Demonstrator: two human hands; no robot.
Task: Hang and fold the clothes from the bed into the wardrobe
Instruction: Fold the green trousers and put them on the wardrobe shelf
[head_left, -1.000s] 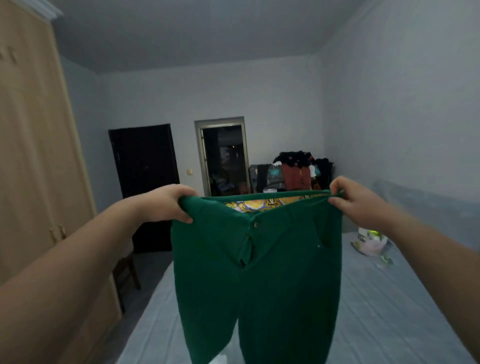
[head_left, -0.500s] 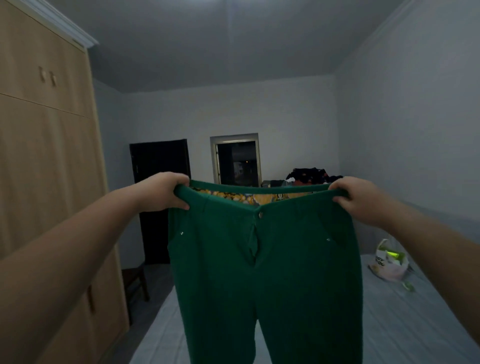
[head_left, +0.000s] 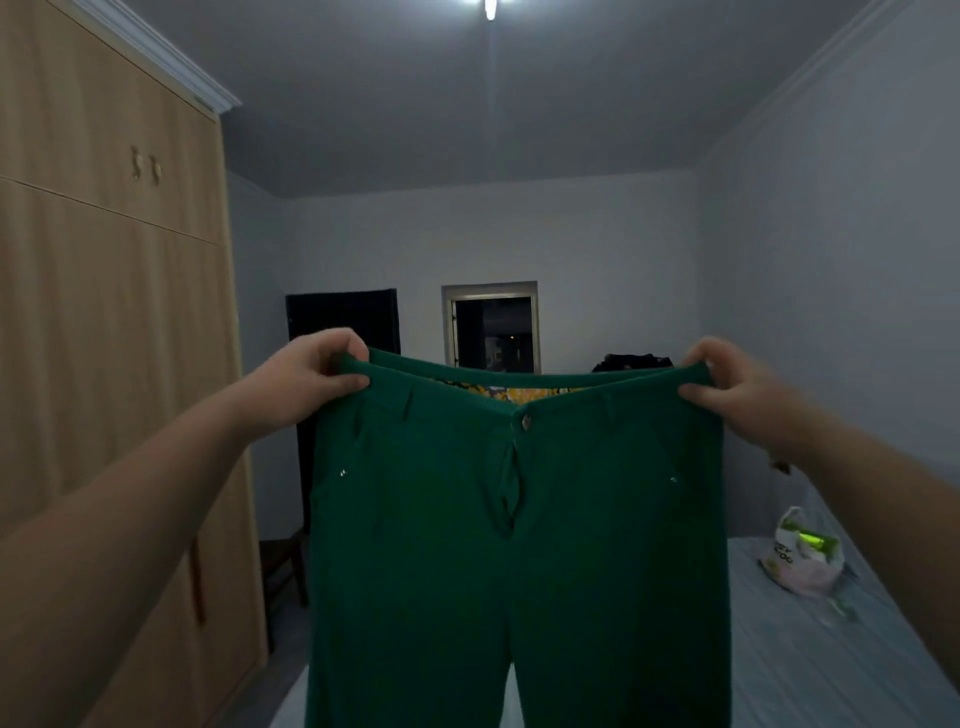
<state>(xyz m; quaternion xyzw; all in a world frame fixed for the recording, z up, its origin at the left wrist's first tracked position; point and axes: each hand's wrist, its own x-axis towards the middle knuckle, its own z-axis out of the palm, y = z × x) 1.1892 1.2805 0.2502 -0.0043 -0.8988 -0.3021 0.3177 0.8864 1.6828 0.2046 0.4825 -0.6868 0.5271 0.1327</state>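
A pair of green trousers (head_left: 519, 545) hangs spread out in front of me, waistband up, legs falling past the lower frame edge. My left hand (head_left: 317, 374) pinches the left end of the waistband and my right hand (head_left: 727, 389) pinches the right end, both arms stretched forward. The button front faces me and a yellow patterned lining shows inside the waist. The wooden wardrobe (head_left: 114, 364) stands along the left wall with its doors closed. The bed (head_left: 831, 670), covered in a grey sheet, lies below and to the right, mostly hidden by the trousers.
A plastic bag (head_left: 800, 561) lies on the bed at the right. A dark pile of clothes (head_left: 631, 361) shows far back above the waistband. A dark door (head_left: 343, 322) and a doorway (head_left: 493, 327) are in the far wall. A wooden chair (head_left: 283, 566) stands beside the wardrobe.
My view has tilted upward, showing more ceiling and wardrobe top. Both hands have lifted the trousers higher and pulled the waistband wider and tauter.
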